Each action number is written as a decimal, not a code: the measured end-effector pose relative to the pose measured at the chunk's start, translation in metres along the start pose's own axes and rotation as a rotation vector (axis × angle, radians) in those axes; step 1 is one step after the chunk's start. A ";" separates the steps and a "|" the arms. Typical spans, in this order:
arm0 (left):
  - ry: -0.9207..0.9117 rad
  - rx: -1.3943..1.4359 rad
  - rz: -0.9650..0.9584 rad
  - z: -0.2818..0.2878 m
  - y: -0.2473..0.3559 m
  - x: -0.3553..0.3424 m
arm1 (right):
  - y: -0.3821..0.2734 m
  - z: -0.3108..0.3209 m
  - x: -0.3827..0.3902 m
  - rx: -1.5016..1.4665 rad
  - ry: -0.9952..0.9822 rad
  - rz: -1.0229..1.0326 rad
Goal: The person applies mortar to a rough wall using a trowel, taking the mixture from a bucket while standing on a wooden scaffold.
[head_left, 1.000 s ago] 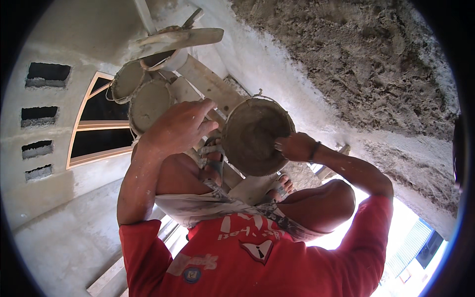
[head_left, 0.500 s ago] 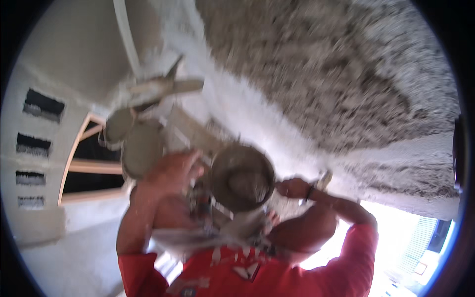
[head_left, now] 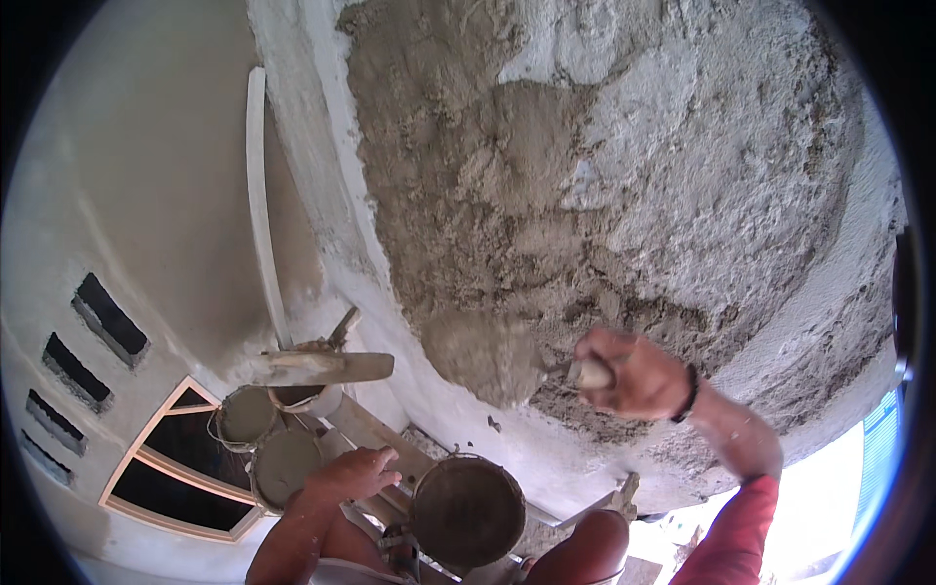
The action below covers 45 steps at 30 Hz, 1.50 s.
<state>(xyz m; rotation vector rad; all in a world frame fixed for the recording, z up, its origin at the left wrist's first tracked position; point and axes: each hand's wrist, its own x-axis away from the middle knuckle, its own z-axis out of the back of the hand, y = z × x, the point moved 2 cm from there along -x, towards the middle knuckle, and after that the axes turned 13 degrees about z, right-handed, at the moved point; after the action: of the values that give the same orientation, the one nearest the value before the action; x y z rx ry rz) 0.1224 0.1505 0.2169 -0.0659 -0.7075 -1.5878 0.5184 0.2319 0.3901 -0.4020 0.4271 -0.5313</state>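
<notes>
Head view: your right hand (head_left: 639,375) grips a trowel (head_left: 591,374), its blade apparently against mortar (head_left: 478,356) left of that hand; bucket (head_left: 516,512) just right of your half-open, empty left hand (head_left: 353,475).

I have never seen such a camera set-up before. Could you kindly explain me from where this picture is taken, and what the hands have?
There is no machine here: these are a person's own bare hands. A wide fisheye camera worn on the head looks down, so straight edges appear bent.

The right hand grips the pale handle of a tool, perhaps a trowel; its far end is blurred against the rough, mortar-like coating on the wall. The left hand shows nothing in its grasp. It is near a dark bucket standing by the person's legs. Further left are two buckets filled with grey mix, and above them lies a wooden board.
</notes>
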 end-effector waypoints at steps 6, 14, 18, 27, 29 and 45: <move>0.001 -0.025 0.057 0.003 -0.008 0.003 | -0.077 0.106 -0.065 -0.111 0.137 0.496; 0.037 -0.031 0.079 0.003 -0.010 0.022 | -0.020 0.170 -0.085 -0.021 0.428 -0.167; 0.015 -0.080 0.094 0.001 -0.021 0.011 | -0.030 0.238 -0.014 0.403 0.877 -0.083; 0.113 -0.094 -0.022 0.014 0.001 0.015 | 0.007 0.068 0.003 -0.223 0.085 -0.334; 0.086 -0.077 -0.079 0.003 0.001 -0.009 | 0.029 -0.022 0.015 0.005 -0.069 0.001; 0.102 -0.054 -0.057 0.002 0.007 0.017 | 0.040 -0.325 0.046 0.079 -0.773 -0.003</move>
<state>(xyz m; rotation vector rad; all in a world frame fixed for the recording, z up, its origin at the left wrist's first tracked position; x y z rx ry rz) 0.1254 0.1366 0.2285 -0.0049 -0.5916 -1.6531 0.4123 0.1551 0.0867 -0.4966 -0.3379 -0.3572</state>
